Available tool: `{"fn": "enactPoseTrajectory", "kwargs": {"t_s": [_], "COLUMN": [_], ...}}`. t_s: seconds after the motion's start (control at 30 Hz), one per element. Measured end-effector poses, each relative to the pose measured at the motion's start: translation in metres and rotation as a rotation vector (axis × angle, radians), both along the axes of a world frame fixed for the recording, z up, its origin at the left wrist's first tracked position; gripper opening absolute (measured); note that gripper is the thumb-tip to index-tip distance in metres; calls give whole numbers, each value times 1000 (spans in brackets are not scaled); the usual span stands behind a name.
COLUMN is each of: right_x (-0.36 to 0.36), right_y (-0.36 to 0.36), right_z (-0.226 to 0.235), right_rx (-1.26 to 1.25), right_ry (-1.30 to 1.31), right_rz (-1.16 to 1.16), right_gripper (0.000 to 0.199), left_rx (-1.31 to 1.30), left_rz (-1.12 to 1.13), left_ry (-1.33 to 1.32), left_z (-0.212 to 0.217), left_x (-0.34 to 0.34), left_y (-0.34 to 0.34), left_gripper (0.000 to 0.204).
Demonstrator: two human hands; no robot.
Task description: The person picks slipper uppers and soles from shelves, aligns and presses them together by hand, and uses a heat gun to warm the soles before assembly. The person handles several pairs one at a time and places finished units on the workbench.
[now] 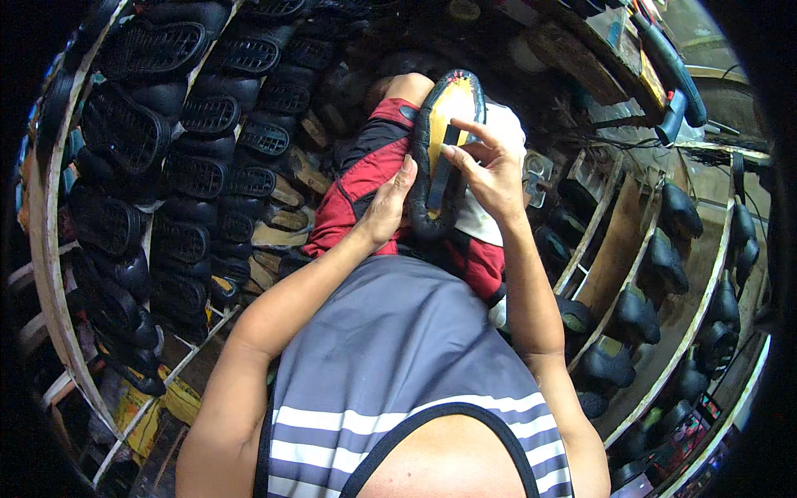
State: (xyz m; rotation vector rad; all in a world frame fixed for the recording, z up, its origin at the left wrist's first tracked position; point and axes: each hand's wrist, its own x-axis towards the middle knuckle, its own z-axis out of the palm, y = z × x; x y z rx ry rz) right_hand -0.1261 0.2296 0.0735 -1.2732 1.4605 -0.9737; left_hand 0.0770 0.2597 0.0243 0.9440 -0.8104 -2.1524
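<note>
A shoe upper (428,141) rests sole side up across my lap, its black edge gathered and folded inward around a yellow sole face (455,101). Small reddish marks show near its far end. Along the middle of the sole face lies a narrow black strip (440,184). My left hand (388,199) steadies the shoe upper from the left, thumb along its side and the other fingers mostly hidden. Over the sole face, my right hand (490,166) pinches the upper part of the strip between thumb and forefinger.
Racks at left hold rows of black shoes (158,46). More dark shoes (639,311) hang on slanted shelves (610,241) at right. Wooden shoe lasts (286,195) lie beyond my left arm. A wooden bench (573,62) stands at the far right; a white cloth (486,220) covers my right thigh.
</note>
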Motion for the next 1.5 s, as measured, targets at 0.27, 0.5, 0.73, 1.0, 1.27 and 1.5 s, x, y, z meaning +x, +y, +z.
{"fn": "enactPoseTrajectory", "kwargs": {"t_s": [0.27, 0.5, 0.73, 1.0, 1.27, 1.5], "right_x": [2, 7, 13, 12, -14, -42], "right_y": [0, 4, 3, -25, -4, 24], "right_z": [-4, -18, -9, 12, -13, -29], "right_rx": [96, -187, -79, 19, -306, -219], "right_ry": [-79, 152, 305, 690, 559, 168], "right_rz": [-3, -14, -63, -205, -313, -261], "right_gripper": [46, 45, 67, 129, 135, 111], "left_rx": [-12, -321, -351, -285, -240, -419], "left_rz": [-20, 74, 99, 119, -66, 15], "left_ry": [33, -97, -341, -319, -356, -436], "left_z": [-19, -8, -3, 3, 8, -22], "left_x": [1, -6, -16, -19, -12, -35], "left_y": [0, 2, 4, 7, 5, -44], "left_gripper": [88, 79, 81, 85, 117, 98]}}
